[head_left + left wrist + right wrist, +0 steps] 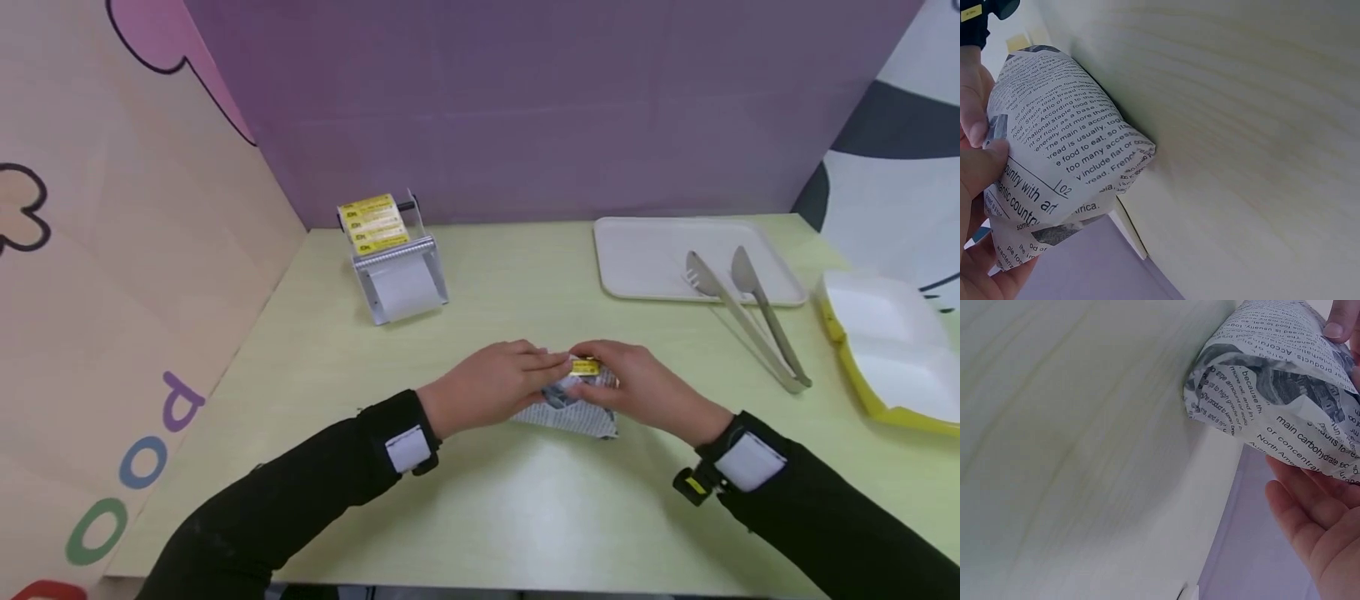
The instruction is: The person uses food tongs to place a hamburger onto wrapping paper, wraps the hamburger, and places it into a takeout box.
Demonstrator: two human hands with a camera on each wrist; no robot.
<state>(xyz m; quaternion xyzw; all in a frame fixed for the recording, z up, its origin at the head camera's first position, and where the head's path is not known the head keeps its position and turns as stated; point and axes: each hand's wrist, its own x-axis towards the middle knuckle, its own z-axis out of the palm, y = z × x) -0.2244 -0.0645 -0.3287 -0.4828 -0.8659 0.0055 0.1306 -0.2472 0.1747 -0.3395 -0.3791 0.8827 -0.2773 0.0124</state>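
The left hand [487, 385] and right hand [641, 385] both grip the newsprint-wrapped parcel [577, 410] between them on the tabletop [525, 500], equally near. Fingertips pinch a yellow sticker [586, 366] on its top.

Between our fingers the newsprint wrapper [1066, 144] reads "food to eat", "02", "main carbohydrate"; the wall [112, 375] shows "ood"

Both hands, left [487, 385] and right [643, 387], meet at centre, fingers apparently curled in a pinch.
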